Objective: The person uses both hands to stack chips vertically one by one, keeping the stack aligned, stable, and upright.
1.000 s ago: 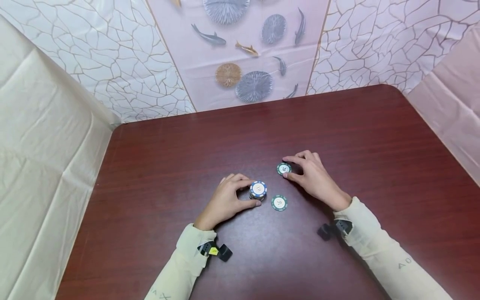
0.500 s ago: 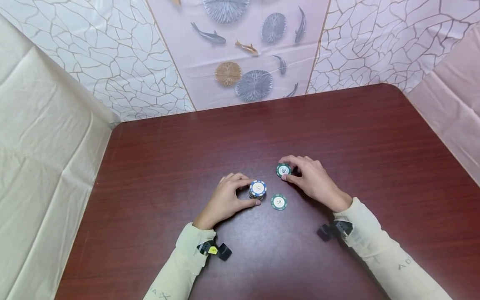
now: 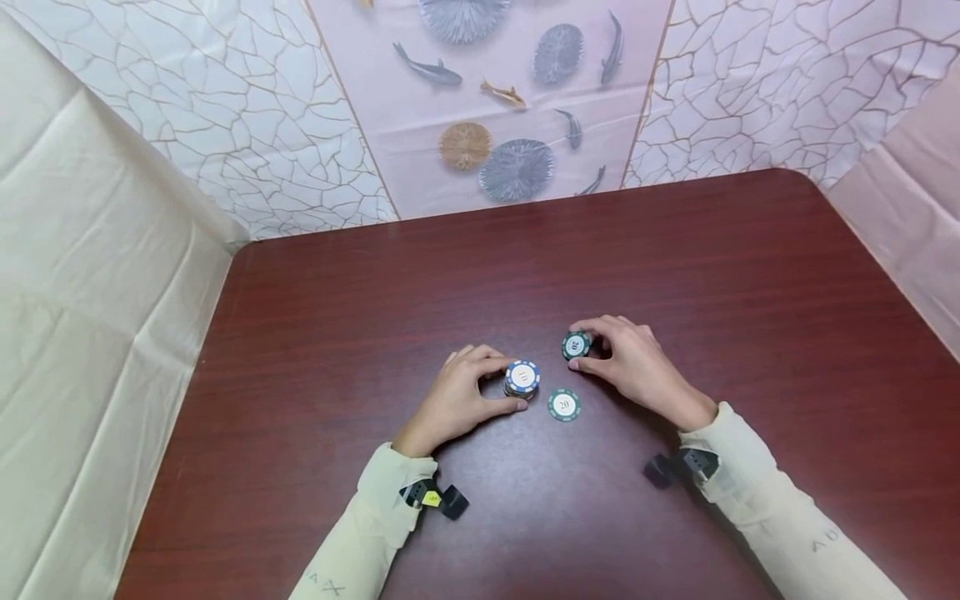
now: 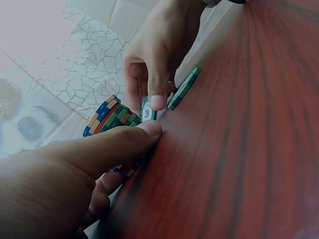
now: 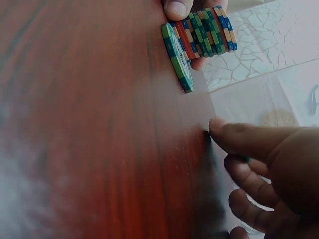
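My left hand (image 3: 461, 404) grips a short stack of poker chips (image 3: 522, 377) between thumb and fingers; a blue-edged chip marked 10 tops it. Blue, green and red edges show along the stack (image 5: 204, 35) in the right wrist view. A green poker chip (image 3: 576, 345) marked 20 is pinched at its edges by my right hand (image 3: 633, 367), with the thumb on the near side. Between the hands, a second green chip (image 3: 564, 405), also marked 20, lies flat just right of the stack. In the right wrist view, my right fingers mostly hide the pinched chip.
The chips are on a dark red-brown wooden table (image 3: 360, 292). Behind its far edge hangs a patterned cloth (image 3: 517, 100) with fish and round motifs. A pale cloth (image 3: 97, 292) lines the left side. Both wrists wear black camera mounts.
My right fingers have curled closer round the green chip, which has come slightly toward me. My left hand stays on the stack. The head view has shifted a little.
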`<state>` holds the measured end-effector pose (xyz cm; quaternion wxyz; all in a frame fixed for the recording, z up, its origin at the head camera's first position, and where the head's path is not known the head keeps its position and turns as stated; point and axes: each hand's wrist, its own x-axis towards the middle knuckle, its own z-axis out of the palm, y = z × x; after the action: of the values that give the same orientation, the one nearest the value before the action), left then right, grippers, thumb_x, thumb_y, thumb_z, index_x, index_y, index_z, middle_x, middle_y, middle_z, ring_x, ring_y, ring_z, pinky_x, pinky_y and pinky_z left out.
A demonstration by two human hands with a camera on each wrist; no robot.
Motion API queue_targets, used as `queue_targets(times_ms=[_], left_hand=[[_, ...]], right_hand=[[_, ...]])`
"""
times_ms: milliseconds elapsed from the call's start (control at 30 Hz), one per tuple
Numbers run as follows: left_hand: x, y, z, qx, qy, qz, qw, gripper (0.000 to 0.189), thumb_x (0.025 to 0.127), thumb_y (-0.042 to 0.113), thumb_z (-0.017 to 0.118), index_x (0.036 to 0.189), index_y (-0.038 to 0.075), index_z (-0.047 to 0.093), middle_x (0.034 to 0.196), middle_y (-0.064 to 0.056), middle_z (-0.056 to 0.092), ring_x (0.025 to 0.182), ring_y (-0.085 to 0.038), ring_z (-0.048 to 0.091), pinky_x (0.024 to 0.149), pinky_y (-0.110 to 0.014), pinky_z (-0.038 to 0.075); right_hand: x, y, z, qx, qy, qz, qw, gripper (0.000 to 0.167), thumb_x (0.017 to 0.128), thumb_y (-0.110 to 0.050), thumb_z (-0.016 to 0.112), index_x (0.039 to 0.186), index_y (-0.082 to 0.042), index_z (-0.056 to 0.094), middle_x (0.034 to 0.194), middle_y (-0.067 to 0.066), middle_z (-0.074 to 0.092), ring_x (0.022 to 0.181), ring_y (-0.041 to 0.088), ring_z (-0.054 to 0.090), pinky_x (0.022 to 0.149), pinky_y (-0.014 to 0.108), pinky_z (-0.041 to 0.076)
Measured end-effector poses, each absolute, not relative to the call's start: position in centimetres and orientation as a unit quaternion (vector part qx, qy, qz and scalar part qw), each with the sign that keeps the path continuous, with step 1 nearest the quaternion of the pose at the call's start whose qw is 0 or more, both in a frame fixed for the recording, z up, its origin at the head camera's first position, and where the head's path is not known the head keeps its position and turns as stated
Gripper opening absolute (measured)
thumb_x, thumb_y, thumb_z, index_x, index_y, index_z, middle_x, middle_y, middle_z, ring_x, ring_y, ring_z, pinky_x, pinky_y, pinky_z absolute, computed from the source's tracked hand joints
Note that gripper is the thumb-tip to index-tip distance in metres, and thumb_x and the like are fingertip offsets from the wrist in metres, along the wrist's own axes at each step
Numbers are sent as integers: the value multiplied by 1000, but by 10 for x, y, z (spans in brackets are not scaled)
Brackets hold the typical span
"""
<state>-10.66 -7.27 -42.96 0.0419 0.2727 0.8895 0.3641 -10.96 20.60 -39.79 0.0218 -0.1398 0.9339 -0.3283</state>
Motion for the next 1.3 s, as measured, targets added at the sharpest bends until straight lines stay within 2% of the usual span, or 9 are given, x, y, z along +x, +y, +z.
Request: queue_targets(times_ms=[233,533,700,900,1300], left_hand=[[-106,-72,-428,274,887,371,38,53,80,35,94,126,15,78,115,5,71,109,-16,60,104,-45,43],[-106,-74,-429,271,887,372,44,54,81,37,94,126,15,78,115,5,71,108,-16,60,103,-45,43],[-107,-74,-430,274,889,365,41,53,81,37,94,127,15,78,115,5,71,108,-16,59,103,-44,43],[-108,-74,-429,276,889,361,45,53,82,39,93,128,17,77,116,6,70,109,-15,59,103,-43,43],[-109,-75,-429,278,889,362,46,52,82,38,93,128,17,77,117,5,70,109,-16,59,104,-44,42]], right_hand=[[-99,206,-394,-147,914,-377,22,42,89,-20,88,128,-12,75,104,5,70,94,22,58,83,40,45],[-86,196,-392,-145,866,-475,55,45,86,-21,90,129,-14,75,101,2,66,90,21,60,76,26,49],[-85,189,-390,-174,850,-494,60,45,86,-20,89,129,-14,75,104,0,67,92,20,60,77,26,50],[-87,179,-391,-221,838,-497,45,45,85,-17,90,128,-15,75,116,-4,69,95,24,57,79,34,48],[-94,167,-402,-208,847,-486,58,47,84,-17,91,129,-18,76,121,3,65,108,24,55,86,34,45]])
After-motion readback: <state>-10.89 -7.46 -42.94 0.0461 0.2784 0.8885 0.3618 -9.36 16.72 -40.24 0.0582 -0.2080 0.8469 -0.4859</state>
